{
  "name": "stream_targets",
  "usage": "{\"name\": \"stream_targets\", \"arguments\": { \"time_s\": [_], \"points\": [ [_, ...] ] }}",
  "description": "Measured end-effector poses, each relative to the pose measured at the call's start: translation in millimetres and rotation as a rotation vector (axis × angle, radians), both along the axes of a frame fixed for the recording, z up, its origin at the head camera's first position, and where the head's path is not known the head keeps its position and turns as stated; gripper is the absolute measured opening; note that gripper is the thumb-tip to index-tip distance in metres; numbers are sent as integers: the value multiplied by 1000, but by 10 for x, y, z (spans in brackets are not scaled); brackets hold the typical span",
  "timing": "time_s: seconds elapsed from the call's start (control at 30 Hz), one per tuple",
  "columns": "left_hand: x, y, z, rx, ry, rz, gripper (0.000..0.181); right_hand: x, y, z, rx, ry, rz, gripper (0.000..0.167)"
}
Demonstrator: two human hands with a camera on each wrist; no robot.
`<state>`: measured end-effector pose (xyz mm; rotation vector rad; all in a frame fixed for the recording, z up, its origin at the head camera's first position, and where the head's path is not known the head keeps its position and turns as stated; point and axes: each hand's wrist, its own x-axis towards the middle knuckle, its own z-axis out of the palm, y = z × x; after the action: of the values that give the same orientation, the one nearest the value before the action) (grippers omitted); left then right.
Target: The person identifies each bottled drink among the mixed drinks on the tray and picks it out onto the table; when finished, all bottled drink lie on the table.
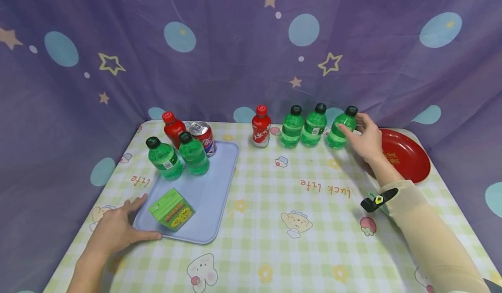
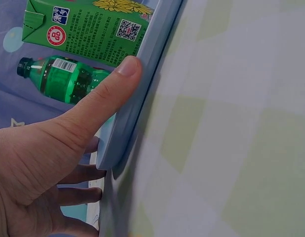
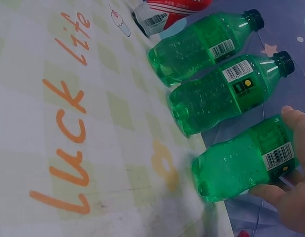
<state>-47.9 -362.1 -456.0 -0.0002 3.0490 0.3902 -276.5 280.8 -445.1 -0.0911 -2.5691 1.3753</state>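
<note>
My right hand [image 1: 368, 139] grips a green soda bottle [image 1: 339, 133] with a black cap, thumb on one side and fingers on the other; its base is close to the tabletop, contact unclear. Two similar bottles [image 1: 292, 129] [image 1: 313, 127] stand just left of it, beside a red-and-white bottle [image 1: 261, 127]. My left hand [image 1: 113, 230] touches the near-left corner of a light blue tray [image 1: 213, 206], thumb along the rim [image 2: 120, 128] and fingers spread at the side. On the tray are a green drink carton [image 1: 171, 210], two green bottles [image 1: 164, 160] [image 1: 194, 156], and a soda can [image 1: 204, 138].
A red oval plate [image 1: 409, 158] lies at the right, partly behind my right hand. Another red bottle [image 1: 172, 127] stands at the tray's far left corner. A checked tablecloth [image 1: 259, 223] covers the table; a purple curtain [image 1: 243, 58] hangs behind its back edge.
</note>
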Motion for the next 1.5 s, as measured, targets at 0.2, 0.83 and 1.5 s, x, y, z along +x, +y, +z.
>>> {"name": "stream_targets", "arguments": {
  "time_s": [0.2, 0.83, 1.5],
  "points": [
    [-14, -5, 21, -3, -17, -1, 133, -41, 16, -13, -28, -3, 24, 76],
    [-32, -5, 12, -8, -24, 11, 134, -90, -63, 505, -52, 92, 58, 69],
    [-24, -13, -6, -14, 1, -4, 132, -13, -1173, 1519, -200, 368, 369, 52]
  ]
}}
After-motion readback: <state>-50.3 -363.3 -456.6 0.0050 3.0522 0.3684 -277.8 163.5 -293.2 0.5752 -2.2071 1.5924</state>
